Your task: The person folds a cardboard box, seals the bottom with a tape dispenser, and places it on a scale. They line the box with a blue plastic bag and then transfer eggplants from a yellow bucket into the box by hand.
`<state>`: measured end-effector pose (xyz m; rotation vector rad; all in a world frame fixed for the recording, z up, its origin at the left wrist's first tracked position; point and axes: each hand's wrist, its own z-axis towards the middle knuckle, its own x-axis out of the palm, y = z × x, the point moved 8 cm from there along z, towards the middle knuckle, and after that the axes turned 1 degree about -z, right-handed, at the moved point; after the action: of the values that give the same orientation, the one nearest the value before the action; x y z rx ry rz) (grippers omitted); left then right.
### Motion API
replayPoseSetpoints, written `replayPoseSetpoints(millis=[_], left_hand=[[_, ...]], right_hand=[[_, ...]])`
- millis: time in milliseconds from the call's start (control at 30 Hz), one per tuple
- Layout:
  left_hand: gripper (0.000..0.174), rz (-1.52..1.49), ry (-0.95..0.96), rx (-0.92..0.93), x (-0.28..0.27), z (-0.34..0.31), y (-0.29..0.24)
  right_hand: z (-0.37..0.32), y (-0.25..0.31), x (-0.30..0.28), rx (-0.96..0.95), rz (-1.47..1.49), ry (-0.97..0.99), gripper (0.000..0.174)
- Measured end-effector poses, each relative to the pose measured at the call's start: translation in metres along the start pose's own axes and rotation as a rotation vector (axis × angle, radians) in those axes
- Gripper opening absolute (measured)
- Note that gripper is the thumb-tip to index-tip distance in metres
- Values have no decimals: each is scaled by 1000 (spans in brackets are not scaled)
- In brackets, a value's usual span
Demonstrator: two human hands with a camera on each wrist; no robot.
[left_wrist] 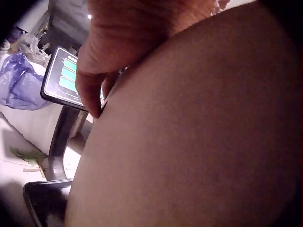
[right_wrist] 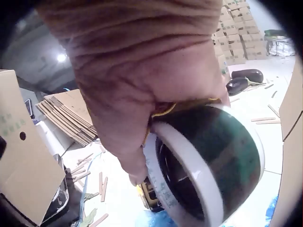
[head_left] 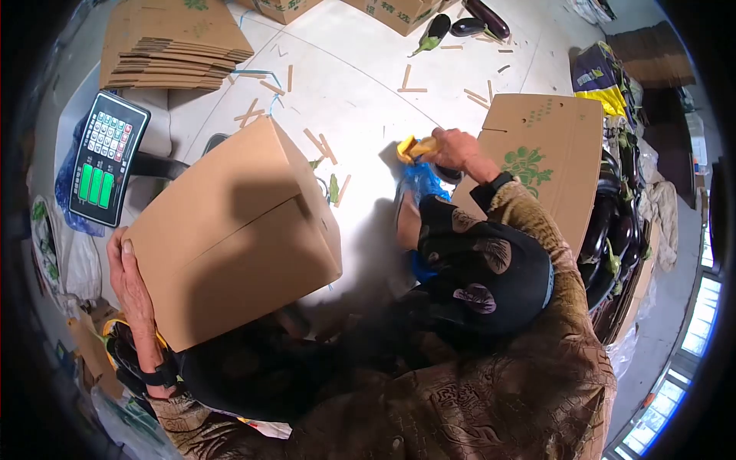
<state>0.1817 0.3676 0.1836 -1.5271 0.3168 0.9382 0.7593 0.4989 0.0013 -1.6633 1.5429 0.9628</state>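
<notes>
A large, brown cardboard box (head_left: 230,238) (its contents hidden) sits at the person's left, the left hand (head_left: 135,287) laid open against its side, while the right hand (head_left: 460,151) grips a yellow tape dispenser (head_left: 415,149).

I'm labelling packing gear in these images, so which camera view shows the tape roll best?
The right wrist view: there the tape roll is large and close, its pale rim and dark side plain beneath the right hand. The head view shows only a small dark part; the left wrist view shows none.
</notes>
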Motion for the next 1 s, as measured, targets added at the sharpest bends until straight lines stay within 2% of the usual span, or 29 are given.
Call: replayPoseSetpoints(millis=[67, 133, 200, 233, 267, 333, 367, 500, 533, 600, 667, 700, 800, 833, 867, 967, 1000], left_hand=[[36, -20, 16, -8, 1, 0, -3], [36, -49, 34, -10, 2, -1, -4], [34, -72, 48, -19, 2, -1, -1], [34, -82, 28, -15, -1, 0, 0], [33, -77, 50, -17, 1, 0, 2], [32, -78, 38, -14, -2, 0, 4], [31, -82, 41, -11, -1, -1, 3], [29, -107, 17, 6, -3, -2, 0], [29, -117, 26, -10, -2, -3, 4], [28, -85, -13, 51, -3, -2, 4], [27, -49, -49, 159, -4, -4, 4], [27, -48, -78, 148, -6, -6, 6], [27, -61, -63, 209, -1, -11, -3], [27, -29, -55, 178, 0, -11, 0], [27, 5, -44, 148, 0, -10, 2], [28, 0, -70, 166, -4, -15, 6], [28, 0, -85, 195, -5, -16, 3]], right_hand=[[-3, -7, -35, 25, 57, -212, 60], [-11, -18, -86, -7, 334, -324, 65], [-32, -15, -145, -7, 516, -552, 67], [-40, -9, -164, -48, 820, -576, 69], [-52, 4, -179, -128, 1058, -458, 56], [-67, 31, -191, -224, 1460, -268, 42], [-78, 48, -196, -286, 1547, -158, 34], [-130, 120, -223, -590, 1692, -30, 33], [-148, 132, -234, -725, 1705, -2, 40], [-195, 149, -260, -746, 1659, -103, 53], [-214, 178, -273, -853, 1469, -20, 66], [-221, 192, -273, -765, 1403, -65, 71], [-231, 241, -263, -673, 1227, 92, 76], [-225, 254, -255, -722, 1145, 133, 76], [-221, 265, -247, -673, 1215, 151, 89], [-220, 294, -245, -726, 1195, 181, 83], [-212, 298, -240, -751, 1161, 260, 81]])
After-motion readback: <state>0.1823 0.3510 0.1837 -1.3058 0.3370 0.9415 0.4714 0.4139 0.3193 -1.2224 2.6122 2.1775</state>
